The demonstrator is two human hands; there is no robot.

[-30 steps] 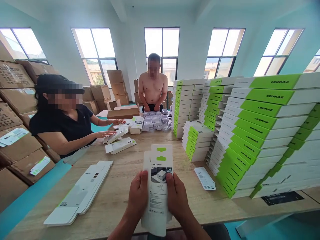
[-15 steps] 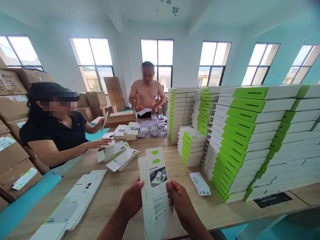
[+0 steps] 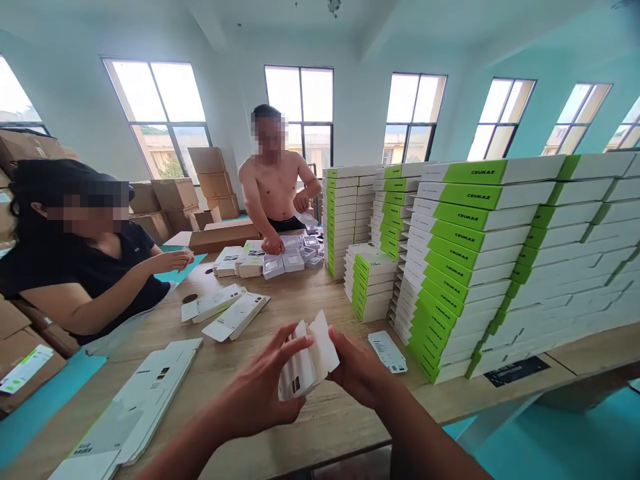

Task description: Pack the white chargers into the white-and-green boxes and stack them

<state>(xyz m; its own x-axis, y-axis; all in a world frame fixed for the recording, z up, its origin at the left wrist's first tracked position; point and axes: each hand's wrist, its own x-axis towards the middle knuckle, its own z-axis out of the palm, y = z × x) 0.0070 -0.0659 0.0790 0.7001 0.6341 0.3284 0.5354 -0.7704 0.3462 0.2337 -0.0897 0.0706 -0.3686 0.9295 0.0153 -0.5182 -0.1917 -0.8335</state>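
Between my hands is a white cardboard box (image 3: 296,375), tilted above the table, its end flaps (image 3: 324,343) standing out at the top. My left hand (image 3: 273,373) is wrapped round the box, thumb below and fingers above. My right hand (image 3: 355,367) pinches the box at its right side near a flap; part of that grip is hidden. To the left lies a stack of flat white cartons (image 3: 140,400). A small stack of printed cards (image 3: 387,352) lies just right of my right hand.
Tall stacks of green-and-white boxes (image 3: 465,253) line the right. Two folded cartons (image 3: 237,317) lie ahead. Across the table (image 3: 280,440), one person (image 3: 277,183) reaches into a pile of white trays (image 3: 293,257); another person (image 3: 85,267) sits at the left. Brown cardboard boxes (image 3: 215,180) stand behind.
The flat carton in my hands has turned and been opened into a box shape. My left hand has shifted round it. The seated person's hands have come together, and the standing person leans over the trays.
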